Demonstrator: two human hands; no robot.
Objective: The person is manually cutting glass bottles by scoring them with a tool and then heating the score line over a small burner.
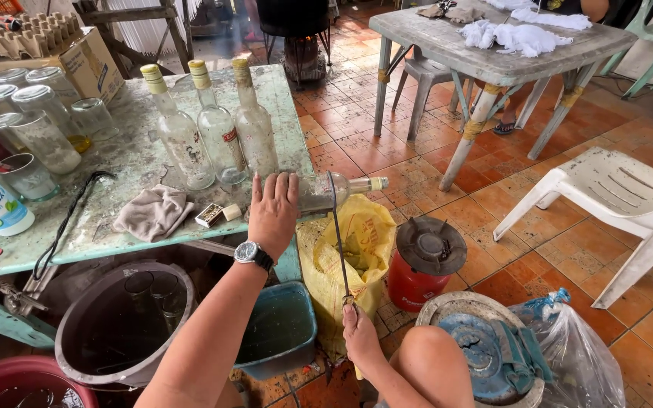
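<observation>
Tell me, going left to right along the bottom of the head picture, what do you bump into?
Red basin → grey bucket → blue tub → yellow sack → red stove → clear plastic bag.
</observation>
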